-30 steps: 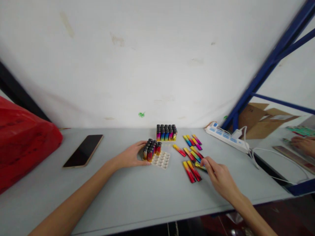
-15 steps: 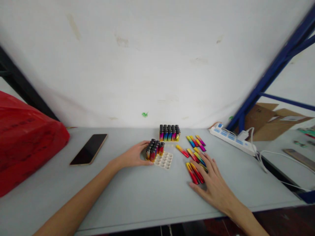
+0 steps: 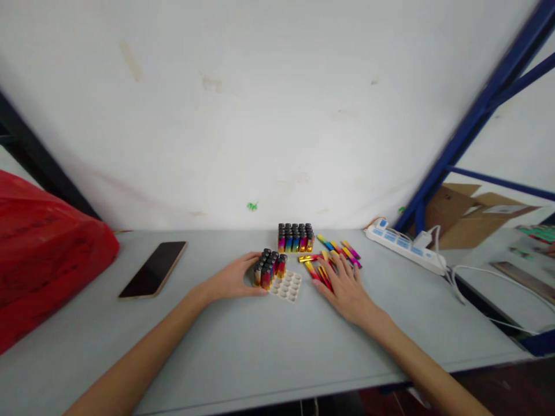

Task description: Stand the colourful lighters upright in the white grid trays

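My left hand [image 3: 240, 278] curves its thumb and fingers round a cluster of shiny, black-topped tubes [image 3: 266, 276] standing upright in a white tray [image 3: 288, 287]. The tray's right part shows bare round hollows. My right hand [image 3: 346, 290] lies palm down with fingers extended over loose metallic tubes [image 3: 311, 268] in red and yellow, covering some of them. More loose tubes in yellow, blue and magenta [image 3: 350, 249] lie just beyond its fingertips. Behind the tray, a second block of black-topped rainbow tubes [image 3: 295, 238] stands in tight rows near the wall.
A dark-screened phone [image 3: 152, 270] lies on the left of the grey table [image 3: 243, 352]. A red plastic bag [image 3: 47, 254] bulges over the left edge. On the right are a white power strip [image 3: 405, 247] with cables, a blue frame [image 3: 455, 141] and a cardboard box [image 3: 470, 216].
My right hand has moved left and away from me, pushing the loose tubes closer together beside the tray. My left hand keeps its hold. The view has shifted slightly.
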The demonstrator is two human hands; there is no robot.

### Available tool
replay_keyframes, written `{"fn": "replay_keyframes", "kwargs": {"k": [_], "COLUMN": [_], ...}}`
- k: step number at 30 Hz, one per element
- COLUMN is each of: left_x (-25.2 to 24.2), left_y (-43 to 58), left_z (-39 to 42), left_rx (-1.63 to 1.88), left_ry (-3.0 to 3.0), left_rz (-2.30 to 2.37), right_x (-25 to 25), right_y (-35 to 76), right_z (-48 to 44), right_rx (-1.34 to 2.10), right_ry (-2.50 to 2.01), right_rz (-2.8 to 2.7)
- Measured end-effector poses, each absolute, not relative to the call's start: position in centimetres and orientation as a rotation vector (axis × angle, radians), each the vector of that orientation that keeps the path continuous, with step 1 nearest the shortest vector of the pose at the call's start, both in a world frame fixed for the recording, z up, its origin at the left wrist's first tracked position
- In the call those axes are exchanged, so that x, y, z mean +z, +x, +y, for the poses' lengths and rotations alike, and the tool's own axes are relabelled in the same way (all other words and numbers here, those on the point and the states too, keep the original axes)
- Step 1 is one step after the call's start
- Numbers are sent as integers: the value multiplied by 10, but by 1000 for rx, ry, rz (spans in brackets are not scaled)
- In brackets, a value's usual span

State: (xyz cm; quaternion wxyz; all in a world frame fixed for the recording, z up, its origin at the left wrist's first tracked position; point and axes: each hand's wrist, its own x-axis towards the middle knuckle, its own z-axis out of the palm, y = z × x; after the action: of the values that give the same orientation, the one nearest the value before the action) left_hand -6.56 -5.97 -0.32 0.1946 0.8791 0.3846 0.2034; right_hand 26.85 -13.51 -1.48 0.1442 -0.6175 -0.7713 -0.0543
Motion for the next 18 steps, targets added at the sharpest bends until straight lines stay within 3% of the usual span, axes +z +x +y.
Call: {"fn": "replay_keyframes", "kwargs": {"k": [9,18], "left_x": [-2,-1], "left_y": [-66,-65], "left_z": [-61,-62], "left_rx": [543,540], "left_ry": [2468,2449], "left_rz": [1077,1072], "right_x": [-6,-28], "right_y": [311,313], "right_z": [-61,-74], "right_rx": [34,7], "right_ry": [-2026,-1687], "right_rz": [-2124,-2327]}}
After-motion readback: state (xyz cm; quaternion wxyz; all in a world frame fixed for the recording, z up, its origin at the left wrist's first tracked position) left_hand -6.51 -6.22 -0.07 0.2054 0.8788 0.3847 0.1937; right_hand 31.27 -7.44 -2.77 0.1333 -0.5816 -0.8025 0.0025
